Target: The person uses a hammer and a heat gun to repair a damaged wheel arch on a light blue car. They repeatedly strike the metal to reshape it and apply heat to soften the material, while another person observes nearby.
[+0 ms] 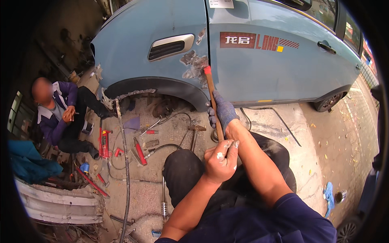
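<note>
While the right hand (225,110), in a grey fabric glove, wraps the long brown wooden stick with a red tip (211,87), the bare left hand (221,162) closes on its lower end! Up top, that tip sits at the door seam, right beside the scraped grey patch (196,65) on the light-blue car fender (129,44).

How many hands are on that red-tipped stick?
2: the gloved right hand around the middle of the stick, and the bare left hand at its lower end.
</note>
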{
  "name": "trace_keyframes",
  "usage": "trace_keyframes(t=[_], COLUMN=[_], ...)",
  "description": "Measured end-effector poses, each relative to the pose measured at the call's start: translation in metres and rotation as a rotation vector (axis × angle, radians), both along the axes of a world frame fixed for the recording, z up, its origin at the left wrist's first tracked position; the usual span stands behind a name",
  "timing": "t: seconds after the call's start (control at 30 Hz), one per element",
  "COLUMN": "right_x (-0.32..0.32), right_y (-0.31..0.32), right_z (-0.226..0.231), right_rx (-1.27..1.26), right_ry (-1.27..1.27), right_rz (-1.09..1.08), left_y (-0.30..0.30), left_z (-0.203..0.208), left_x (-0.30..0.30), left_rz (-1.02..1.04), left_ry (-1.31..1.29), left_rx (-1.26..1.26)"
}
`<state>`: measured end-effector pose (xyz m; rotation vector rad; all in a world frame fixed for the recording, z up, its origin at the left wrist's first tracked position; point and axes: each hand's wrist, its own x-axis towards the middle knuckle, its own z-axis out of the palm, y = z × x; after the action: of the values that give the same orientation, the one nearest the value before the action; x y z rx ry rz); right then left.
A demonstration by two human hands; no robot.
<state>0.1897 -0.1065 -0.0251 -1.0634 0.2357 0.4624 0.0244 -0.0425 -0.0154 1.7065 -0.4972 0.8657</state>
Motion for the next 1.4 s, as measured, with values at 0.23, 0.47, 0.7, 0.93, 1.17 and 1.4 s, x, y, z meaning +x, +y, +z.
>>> trace_keyframes(t=[0.23,0.47,0.7,0.93,1.17,1.4], right_x=[-0.008,-0.033,-0.038,-0.018,-0.013,-0.017], right_y=[0.003,0.024,0.065,0.077,0.068,0.077], right_z=[-0.008,-0.022,-0.041,-0.047,-0.05,-0.04], right_rx=[-0.052,0.043,-0.006,-0.028,-0.082,-0.031], right_ry=[0.048,0.021,0.066,0.087,0.065,0.076], right_rz=[-0.006,-0.042,0.014,0.007,0.049,-0.001], left_y=[0.003,0.034,0.061,0.073,0.061,0.066], left_z=[-0.007,-0.011,-0.029,-0.037,-0.045,-0.029], left_x=[-0.007,-0.028,-0.033,-0.017,-0.008,-0.02], left_rz=[-0.003,0.021,0.11,0.078,0.053,0.143], left_ry=[0.086,0.091,0.238,0.207,0.196,0.297], left_rx=[0.025,0.06,0.043,0.084,0.065,-0.008])
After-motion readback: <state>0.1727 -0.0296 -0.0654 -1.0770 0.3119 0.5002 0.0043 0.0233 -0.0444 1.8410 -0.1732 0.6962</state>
